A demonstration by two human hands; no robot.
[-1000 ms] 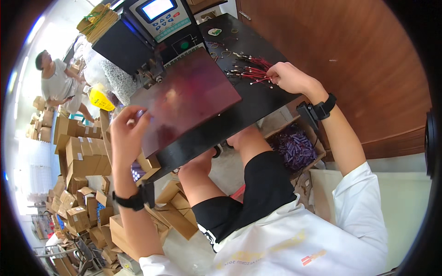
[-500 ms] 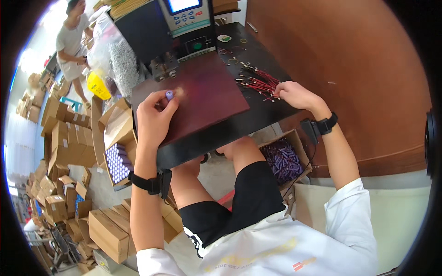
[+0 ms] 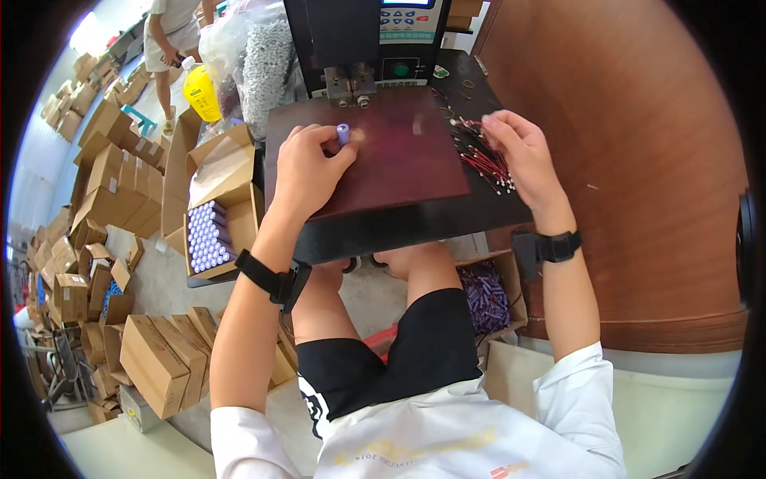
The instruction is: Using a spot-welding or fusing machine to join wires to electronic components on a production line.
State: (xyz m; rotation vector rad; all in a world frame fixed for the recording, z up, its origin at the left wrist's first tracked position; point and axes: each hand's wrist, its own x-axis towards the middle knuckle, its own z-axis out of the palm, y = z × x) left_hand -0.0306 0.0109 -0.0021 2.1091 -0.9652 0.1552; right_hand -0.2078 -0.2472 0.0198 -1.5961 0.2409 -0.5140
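My left hand (image 3: 309,169) is closed on a purple cylindrical battery cell (image 3: 343,134), pinched between thumb and fingers over the dark red work board (image 3: 403,172). The cell stands about upright with its end facing up. Over at the right edge of the board, my right hand (image 3: 523,156) pinches a thin red wire lead (image 3: 472,123) with a pale tip, raised just above a pile of red and black wire leads (image 3: 484,160). Beyond the board, two metal electrode holders (image 3: 349,86) project from a black bench machine (image 3: 331,36) with a keypad.
An open carton (image 3: 249,209) holding rows of purple cells (image 3: 209,239) stands left of the table. Below the table at right is a box of purple pieces (image 3: 485,299). A brown panel (image 3: 630,160) borders the right side. Another person (image 3: 170,48) stands at the far left among cartons.
My right hand has lifted off the wire pile and now holds a lead. The left hand still grips the cell. The whole view has shifted, so the machine appears farther right.
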